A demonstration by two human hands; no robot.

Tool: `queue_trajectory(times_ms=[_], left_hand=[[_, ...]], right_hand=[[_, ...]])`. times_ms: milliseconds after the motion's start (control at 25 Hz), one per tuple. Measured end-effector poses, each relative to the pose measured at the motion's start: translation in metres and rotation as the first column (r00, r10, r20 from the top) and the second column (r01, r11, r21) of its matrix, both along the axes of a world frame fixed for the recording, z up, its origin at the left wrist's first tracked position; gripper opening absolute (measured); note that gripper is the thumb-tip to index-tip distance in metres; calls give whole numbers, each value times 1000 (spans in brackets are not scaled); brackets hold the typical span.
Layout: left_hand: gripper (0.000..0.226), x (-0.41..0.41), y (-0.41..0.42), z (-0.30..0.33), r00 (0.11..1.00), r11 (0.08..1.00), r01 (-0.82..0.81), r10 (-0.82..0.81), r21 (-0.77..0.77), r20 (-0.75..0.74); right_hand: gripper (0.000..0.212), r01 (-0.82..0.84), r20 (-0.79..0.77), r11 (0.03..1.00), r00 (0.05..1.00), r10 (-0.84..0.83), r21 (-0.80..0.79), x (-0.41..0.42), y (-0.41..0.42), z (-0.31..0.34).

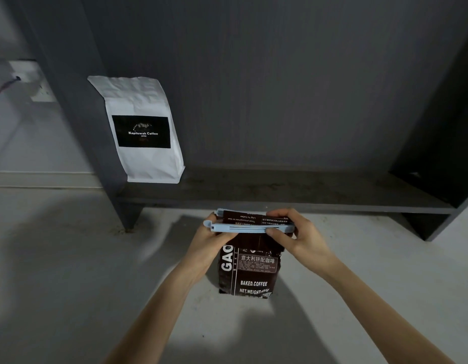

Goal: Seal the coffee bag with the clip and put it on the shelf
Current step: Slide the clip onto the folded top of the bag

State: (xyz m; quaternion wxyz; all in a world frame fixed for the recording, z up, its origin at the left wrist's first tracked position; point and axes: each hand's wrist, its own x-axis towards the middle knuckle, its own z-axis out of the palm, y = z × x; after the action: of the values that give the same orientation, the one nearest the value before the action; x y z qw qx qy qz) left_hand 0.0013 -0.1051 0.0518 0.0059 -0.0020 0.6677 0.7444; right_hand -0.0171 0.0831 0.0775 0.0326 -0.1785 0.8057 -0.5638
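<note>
Lower centre: left hand (211, 239) and right hand (293, 232), both closed on the blue clip (250, 228), pinch it across the folded coffee bag (247, 269); the shelf (280, 198) placement remains.

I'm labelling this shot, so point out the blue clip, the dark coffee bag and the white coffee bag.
blue clip (250, 228): head view, middle of its front bar.
dark coffee bag (250, 274): head view, printed front panel.
white coffee bag (146, 101): head view, upper front above the label.

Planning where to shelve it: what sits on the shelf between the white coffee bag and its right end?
Head view: nothing; the shelf board right of the white coffee bag is bare.
</note>
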Motion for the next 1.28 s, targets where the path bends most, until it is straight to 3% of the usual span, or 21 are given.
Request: queue_trajectory(times_ms=[200,840,1280], left_hand=[[14,1,3,-1,1000,998,-23,23,56,-17],[15,3,1,3,1000,1000,16,-16,5,-6],[16,2,1,2,1000,1000,-3,3,9,30]], right_hand=[[24,80,141,975,989,-52,-205,4,-13,-5],[17,52,190,987,982,-22,-154,0,-10,4],[14,113,217,963,974,-59,-245,-1,-11,-3]])
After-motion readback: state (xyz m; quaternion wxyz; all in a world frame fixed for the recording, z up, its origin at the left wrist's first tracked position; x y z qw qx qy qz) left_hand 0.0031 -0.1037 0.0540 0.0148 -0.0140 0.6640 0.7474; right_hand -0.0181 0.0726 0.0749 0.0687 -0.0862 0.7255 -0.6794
